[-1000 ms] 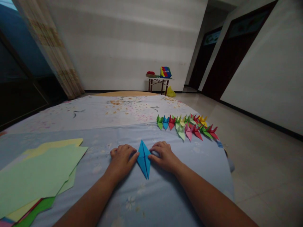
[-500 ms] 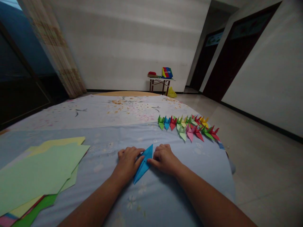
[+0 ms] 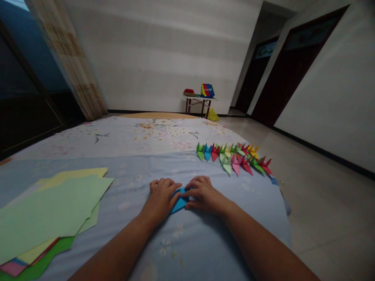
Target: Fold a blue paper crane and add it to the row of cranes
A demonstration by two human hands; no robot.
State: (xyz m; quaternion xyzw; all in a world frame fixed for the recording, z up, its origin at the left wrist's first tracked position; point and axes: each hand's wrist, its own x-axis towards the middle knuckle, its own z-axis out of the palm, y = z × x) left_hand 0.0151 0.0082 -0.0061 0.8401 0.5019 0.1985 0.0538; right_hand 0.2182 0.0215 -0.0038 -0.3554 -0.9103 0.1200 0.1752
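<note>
A piece of blue origami paper (image 3: 179, 204), folded small, lies on the blue cloth between my hands. My left hand (image 3: 161, 198) holds it from the left, thumb and fingers pressed on its edge. From the right, the fingers of my right hand (image 3: 203, 194) are closed on its upper and right part. Both hands cover much of the paper, so its full outline is hidden.
Several folded paper cranes (image 3: 235, 164) in mixed colours stand at the right beyond my hands. A stack of coloured paper sheets (image 3: 55, 212) lies at the left. The flowered tablecloth (image 3: 140, 136) covers the table. A small side table (image 3: 199, 98) stands by the wall.
My right hand's fingers have moved left over the blue paper. Its pointed top and long lower tip no longer show, and the visible part is shorter.
</note>
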